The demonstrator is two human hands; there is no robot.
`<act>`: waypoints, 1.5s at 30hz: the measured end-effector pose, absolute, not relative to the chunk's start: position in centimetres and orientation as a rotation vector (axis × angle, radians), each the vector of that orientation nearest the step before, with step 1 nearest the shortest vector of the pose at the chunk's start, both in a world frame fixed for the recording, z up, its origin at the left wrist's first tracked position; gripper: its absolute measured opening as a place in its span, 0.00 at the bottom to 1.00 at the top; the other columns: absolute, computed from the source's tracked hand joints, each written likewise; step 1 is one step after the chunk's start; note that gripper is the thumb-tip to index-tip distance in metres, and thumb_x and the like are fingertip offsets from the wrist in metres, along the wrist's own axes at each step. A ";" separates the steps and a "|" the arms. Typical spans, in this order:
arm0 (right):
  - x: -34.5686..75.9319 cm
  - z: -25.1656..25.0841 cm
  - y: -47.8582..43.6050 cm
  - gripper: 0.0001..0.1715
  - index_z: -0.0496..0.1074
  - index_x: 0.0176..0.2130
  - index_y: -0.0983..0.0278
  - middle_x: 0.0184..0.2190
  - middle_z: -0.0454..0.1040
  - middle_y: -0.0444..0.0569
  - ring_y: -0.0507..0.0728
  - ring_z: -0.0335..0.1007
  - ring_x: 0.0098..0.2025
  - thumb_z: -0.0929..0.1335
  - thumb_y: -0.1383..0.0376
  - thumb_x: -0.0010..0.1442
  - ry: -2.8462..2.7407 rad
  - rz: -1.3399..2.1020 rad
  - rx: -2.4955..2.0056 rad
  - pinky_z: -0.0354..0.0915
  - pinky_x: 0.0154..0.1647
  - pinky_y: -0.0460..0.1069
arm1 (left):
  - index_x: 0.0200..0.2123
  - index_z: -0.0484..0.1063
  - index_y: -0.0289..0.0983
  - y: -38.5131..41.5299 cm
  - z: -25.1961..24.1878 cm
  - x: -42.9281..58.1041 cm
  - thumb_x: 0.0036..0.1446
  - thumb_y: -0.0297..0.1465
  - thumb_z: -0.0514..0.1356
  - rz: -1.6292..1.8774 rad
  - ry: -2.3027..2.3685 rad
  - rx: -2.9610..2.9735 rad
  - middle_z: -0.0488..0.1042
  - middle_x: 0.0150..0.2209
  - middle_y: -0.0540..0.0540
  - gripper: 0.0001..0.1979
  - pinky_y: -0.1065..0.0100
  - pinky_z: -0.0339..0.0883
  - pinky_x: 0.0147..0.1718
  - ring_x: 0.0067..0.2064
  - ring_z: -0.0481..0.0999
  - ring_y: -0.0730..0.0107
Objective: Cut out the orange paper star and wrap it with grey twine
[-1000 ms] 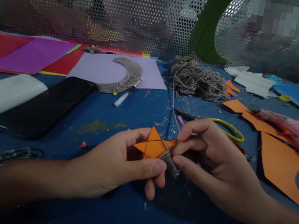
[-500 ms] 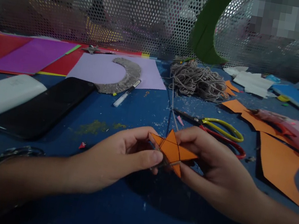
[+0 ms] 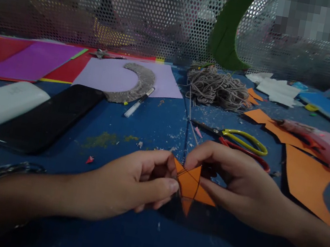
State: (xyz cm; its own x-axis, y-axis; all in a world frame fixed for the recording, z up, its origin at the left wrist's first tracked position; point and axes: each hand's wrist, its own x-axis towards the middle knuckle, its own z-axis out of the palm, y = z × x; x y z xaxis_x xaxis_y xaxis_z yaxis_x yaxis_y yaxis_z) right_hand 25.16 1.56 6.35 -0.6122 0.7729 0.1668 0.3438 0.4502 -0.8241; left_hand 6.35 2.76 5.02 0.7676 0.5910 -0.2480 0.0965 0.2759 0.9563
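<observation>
An orange paper star with dark strands across its face is between my hands. My left hand pinches its left side between thumb and fingers. At the star's upper edge, my right hand has its index finger bent down, with the thumb by the right side; its fingers are closed on yarn or the star's edge, too small to tell. A thin grey strand runs from the pile of grey yarn down to my right hand. Scissors with yellow and red handles lie just beyond that hand.
A black phone and a white case lie left. Beyond are a marker, a grey yarn-covered crescent and coloured sheets. Orange scraps and a pink glue gun lie right. A perforated metal screen stands behind.
The star has turned and tilted, its lower point now nearer to me. My right index finger has moved to its upper edge, while my left hand keeps its pinch slightly lower.
</observation>
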 end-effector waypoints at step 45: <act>24.5 7.1 0.1 0.10 0.64 0.32 0.63 0.29 0.70 0.40 0.45 0.65 0.30 0.61 0.77 0.52 -2.328 0.656 -1.076 0.59 0.31 0.39 | 0.27 0.65 0.36 2.4 4.7 6.4 0.47 0.27 0.53 0.151 0.797 1.694 0.60 0.20 0.56 0.02 0.78 0.50 0.19 0.22 0.58 0.80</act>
